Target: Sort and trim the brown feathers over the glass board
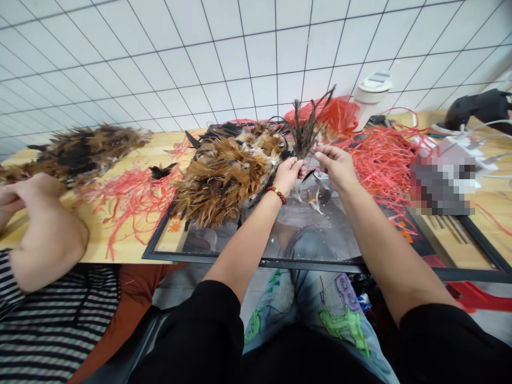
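Note:
A bunch of dark feathers stands upright above the framed glass panel, its lower end pinched in my left hand. A beaded bracelet circles my left wrist. My right hand is closed in a pinch at the bunch's right side; what its fingertips hold is too small to make out. Just left of my left hand lies a big heap of brown feathers. A few loose feathers rest on the glass below my hands.
Pink plastic strips pile up at the right, with more strips at the left. Behind stand a red plastic bag and a white lidded cup. Chargers with cables sit far right. At left, another person's arm reaches beside another feather heap.

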The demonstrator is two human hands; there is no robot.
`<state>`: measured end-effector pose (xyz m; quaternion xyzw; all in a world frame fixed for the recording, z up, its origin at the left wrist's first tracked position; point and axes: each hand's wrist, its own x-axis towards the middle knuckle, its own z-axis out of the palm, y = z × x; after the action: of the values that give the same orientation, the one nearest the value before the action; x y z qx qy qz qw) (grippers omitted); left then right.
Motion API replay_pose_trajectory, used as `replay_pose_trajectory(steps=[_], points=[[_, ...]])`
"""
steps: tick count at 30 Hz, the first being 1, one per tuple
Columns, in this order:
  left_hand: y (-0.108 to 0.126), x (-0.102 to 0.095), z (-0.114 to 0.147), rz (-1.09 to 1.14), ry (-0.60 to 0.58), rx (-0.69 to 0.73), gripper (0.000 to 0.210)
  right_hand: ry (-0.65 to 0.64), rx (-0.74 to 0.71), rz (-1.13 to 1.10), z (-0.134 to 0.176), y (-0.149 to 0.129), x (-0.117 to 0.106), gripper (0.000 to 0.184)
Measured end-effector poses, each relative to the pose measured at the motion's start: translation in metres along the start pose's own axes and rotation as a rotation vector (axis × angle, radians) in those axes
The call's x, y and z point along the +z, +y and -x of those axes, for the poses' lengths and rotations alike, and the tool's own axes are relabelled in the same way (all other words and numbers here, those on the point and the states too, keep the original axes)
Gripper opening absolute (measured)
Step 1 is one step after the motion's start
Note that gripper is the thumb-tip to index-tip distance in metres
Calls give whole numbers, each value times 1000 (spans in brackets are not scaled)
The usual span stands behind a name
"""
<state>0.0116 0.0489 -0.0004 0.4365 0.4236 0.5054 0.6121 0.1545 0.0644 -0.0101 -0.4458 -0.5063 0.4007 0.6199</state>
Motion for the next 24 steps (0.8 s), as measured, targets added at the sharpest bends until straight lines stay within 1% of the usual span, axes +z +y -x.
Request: replay_pose_trajectory(steps=[3,6,9,12,14,15,17,18,20,21,22,24], points=[[-1,0,0,-62,19,39,26,-63,-2,25,4,-2,4,44],[-4,-1,1,-110,-74,39,24,-116,-26,66,7,-5,4,47],[-5,-3,2,-90,-178,15,24,-151,-9,61,8,-9,3,48],[-6,-4,2,-62,-231,5,28,-140,16,29,8,-11,2,45],[-5,-5,1,-49,-234,-2,27,-133,1,35,5,-10,0,42],[-4,-6,1,-40,-215,0,25,-131,-18,56,4,-8,-1,40],[-1,-7,-1,-7,-123,24,19,-121,-64,173,1,-3,-6,31],[1,-7,-3,14,-58,41,18,-110,-90,287,-1,-1,-9,25],[5,-8,-5,50,70,67,17,-109,-152,599,-1,5,-15,15],[6,-9,-6,63,123,71,17,-135,-189,762,0,7,-17,14],[7,-10,-7,75,165,69,17,-181,-230,905,2,8,-18,18],[9,-11,-9,101,228,63,17,-323,-320,1101,7,9,-17,27]])
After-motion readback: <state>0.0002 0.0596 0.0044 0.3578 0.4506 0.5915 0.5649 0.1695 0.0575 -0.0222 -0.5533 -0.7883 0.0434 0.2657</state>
